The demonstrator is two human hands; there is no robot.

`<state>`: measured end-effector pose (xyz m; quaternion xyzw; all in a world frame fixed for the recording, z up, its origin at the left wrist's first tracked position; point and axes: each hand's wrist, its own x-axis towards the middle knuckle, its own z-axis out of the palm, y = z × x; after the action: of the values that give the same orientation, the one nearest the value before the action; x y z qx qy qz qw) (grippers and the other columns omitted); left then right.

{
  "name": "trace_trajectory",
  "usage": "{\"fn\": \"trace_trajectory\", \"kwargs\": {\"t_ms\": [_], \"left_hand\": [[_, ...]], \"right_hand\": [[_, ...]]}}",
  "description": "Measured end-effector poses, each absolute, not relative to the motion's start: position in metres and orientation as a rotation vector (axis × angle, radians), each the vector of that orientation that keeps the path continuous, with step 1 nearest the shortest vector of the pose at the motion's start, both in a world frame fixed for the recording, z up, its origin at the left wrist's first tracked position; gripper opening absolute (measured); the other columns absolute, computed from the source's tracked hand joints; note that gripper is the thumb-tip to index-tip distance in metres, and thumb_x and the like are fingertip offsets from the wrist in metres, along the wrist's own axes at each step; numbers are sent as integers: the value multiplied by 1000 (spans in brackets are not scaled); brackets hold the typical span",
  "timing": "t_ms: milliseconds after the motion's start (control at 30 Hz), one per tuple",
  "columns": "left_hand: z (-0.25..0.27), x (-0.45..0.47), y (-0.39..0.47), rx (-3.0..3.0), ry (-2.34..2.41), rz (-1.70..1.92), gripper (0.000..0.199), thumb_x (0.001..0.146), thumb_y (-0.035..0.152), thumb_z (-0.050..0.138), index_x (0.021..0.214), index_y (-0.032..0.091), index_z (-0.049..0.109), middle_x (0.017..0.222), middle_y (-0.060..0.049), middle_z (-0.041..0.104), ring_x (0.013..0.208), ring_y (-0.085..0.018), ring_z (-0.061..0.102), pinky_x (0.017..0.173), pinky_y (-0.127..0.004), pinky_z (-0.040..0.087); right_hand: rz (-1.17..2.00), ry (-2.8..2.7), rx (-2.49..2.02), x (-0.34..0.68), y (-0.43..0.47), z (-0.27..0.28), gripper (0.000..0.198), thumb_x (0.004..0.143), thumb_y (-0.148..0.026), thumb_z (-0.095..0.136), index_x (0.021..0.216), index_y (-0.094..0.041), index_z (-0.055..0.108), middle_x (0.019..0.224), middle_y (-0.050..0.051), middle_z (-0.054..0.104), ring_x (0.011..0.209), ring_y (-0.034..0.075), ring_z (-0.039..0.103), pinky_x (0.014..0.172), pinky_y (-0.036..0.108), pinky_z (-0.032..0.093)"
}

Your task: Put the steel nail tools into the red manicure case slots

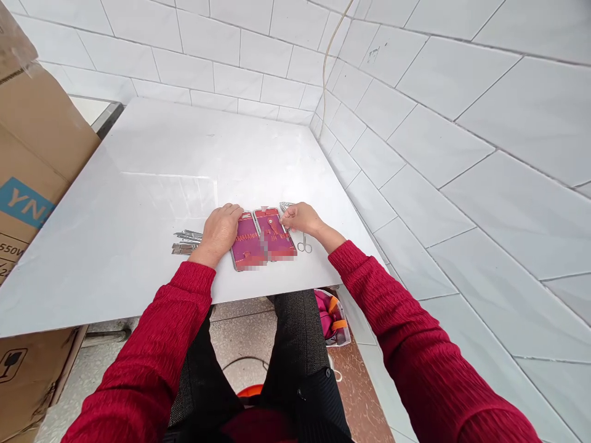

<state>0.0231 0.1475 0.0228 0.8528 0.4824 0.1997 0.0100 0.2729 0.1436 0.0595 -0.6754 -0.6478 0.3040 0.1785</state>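
Note:
An open manicure case (244, 249) with a purple-red lining and rows of orange-red elastic loops lies flat on the white table. My left hand (221, 227) grips its left edge, fingers closed over the upper corner. Over the right edge of the case, my right hand (300, 218) is closed in a pinch; what its fingertips hold is too small to make out. Beside that hand lie small scissors (305, 245) with ring handles, and a shiny metal tool (285, 205) shows behind the fingers. Several metal manicure tools (186, 241) lie left of my left hand, partly covered by it.
The white table (161, 141) meets tiled walls (392, 135) at the back and right. Cardboard boxes (41, 123) stand at the left. Below the table's right front edge, a container (344, 335) holds pink and orange items. A cable (325, 67) runs down the corner.

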Motion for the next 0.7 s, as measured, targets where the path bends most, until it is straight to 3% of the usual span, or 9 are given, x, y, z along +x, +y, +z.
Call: {"fn": "trace_trajectory", "kwargs": {"t_ms": [200, 433, 700], "left_hand": [[24, 23, 148, 2670, 1496, 596, 31, 98, 8, 36, 97, 20, 65, 104, -10, 71, 100, -26, 65, 86, -39, 48], [25, 22, 148, 2680, 1480, 617, 32, 94, 6, 37, 97, 22, 64, 104, -9, 71, 97, -25, 65, 85, -38, 49], [24, 23, 151, 2704, 1488, 591, 33, 93, 5, 36, 100, 21, 64, 107, -10, 71, 102, -26, 65, 88, -39, 50]], "right_hand": [[945, -1749, -1807, 269, 153, 54, 21, 78, -13, 67, 58, -17, 62, 54, -4, 63, 47, 8, 55, 56, 21, 45], [1221, -1575, -1549, 280, 163, 44, 18, 73, -20, 77, 62, -15, 64, 52, -3, 61, 45, 7, 52, 49, 19, 42], [1077, -1717, -1564, 275, 166, 45, 14, 79, -17, 68, 65, -15, 66, 54, -4, 60, 45, 7, 52, 49, 19, 40]]}}
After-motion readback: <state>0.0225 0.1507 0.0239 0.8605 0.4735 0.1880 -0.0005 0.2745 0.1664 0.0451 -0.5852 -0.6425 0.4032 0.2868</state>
